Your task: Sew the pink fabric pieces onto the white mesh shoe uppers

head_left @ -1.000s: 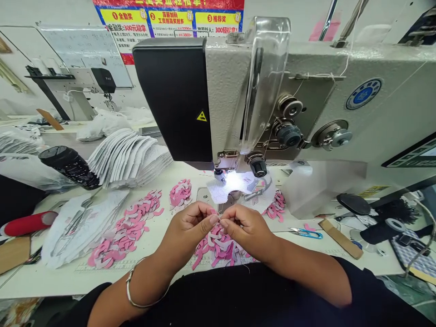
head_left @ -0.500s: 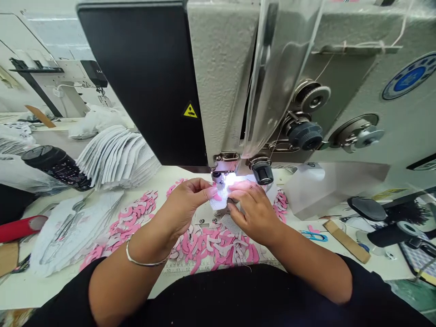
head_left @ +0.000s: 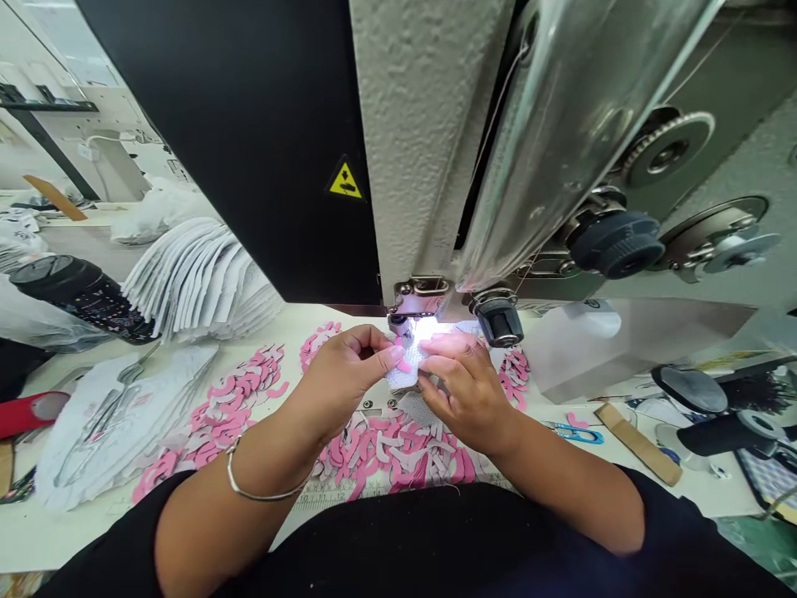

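Note:
Under the lit needle area of a sewing machine (head_left: 423,303) lies a white textured fabric piece (head_left: 406,375). My left hand (head_left: 354,365) pinches a small curved pink fabric piece (head_left: 406,362) between thumb and fingertips, against the white fabric's left part. On the other side, my right hand (head_left: 464,378) presses the white fabric with bent fingers, its thumb underneath at the near edge. Bright light washes out the fabric by the right fingertips. Loose pink and white curved pieces (head_left: 398,448) lie in a heap just in front of both hands.
More pink pieces (head_left: 240,394) spread to the left. Stacked white fabric panels (head_left: 202,278) stand behind them, beside a black bottle (head_left: 87,295). Blue thread snips (head_left: 576,433) and a brown strip (head_left: 638,443) lie at right. The machine head hangs low above my hands.
The camera has moved closer to the machine head, which looks larger. Both hands keep their places at the needle, and the pink piece sits at a slightly different angle.

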